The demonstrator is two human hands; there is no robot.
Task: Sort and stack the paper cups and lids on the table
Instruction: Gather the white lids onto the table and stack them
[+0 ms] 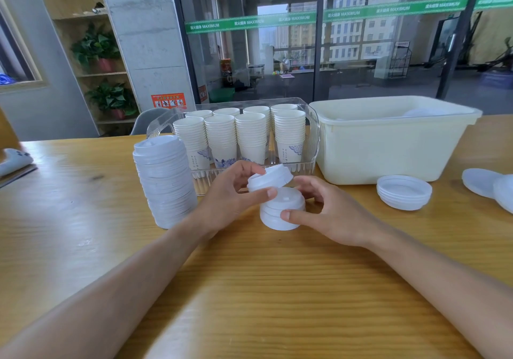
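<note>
Wood-grain bench (249,289) in pale yellow-brown carries everything shown, with both bare forearms reaching in from the near edge. Left hand (230,195) pinches a single white lid (270,178) between curled thumb and fingers; this lid is tilted, its domed top facing up and toward the right, its flat axis sloping down to the left. Directly below it stands a short lid stack (281,211), domes up and axis vertical, resting on the bench; the tilted lid sits just above the stack's top. Right hand (330,214) curls round the short stack, thumb pressed against its near side and fingers behind it. Left of the hands, a tall lid stack (165,181) rises upright, leaning slightly. To the right lie a low pile of upturned lids (404,192), rims facing up, and further loose lids (488,186) at the frame edge. Behind the hands, a clear plastic tray (312,125) holds eight upright columns of nested paper cups (251,136), mouths up, some printed in blue. Beside it on the right stands a cream plastic tub (388,147). Beyond the bench are a glass partition (319,39) with a green band, a concrete pillar (144,34), and wooden shelves with potted plants (97,47).
</note>
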